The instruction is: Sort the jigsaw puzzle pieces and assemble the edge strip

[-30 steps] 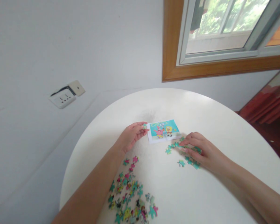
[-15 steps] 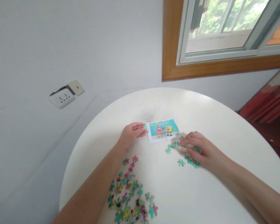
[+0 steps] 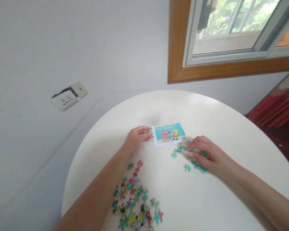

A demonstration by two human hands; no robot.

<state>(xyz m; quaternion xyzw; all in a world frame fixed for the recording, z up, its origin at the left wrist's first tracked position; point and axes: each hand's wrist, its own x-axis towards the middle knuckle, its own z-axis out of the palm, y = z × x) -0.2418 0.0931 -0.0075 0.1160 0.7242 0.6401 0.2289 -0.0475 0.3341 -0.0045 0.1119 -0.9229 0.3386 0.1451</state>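
My left hand [image 3: 140, 136] is closed on a small teal puzzle piece [image 3: 151, 131] beside the left edge of a picture card [image 3: 170, 132] with cartoon figures. My right hand [image 3: 203, 150] rests over a group of teal pieces [image 3: 182, 148] just below the card's right corner. Its fingers are apart and touch the pieces, some of which it hides. One loose teal piece [image 3: 187, 167] lies nearer to me. Many mixed pieces [image 3: 131, 219], pink, yellow and teal, are scattered at the near left, beside my left forearm.
The round white table [image 3: 183, 102] stands against a pale wall with a socket [image 3: 65, 100] on the left. A wood-framed window [image 3: 175, 41] is at the upper right. Red curtain fabric [image 3: 274, 99] hangs at the far right.
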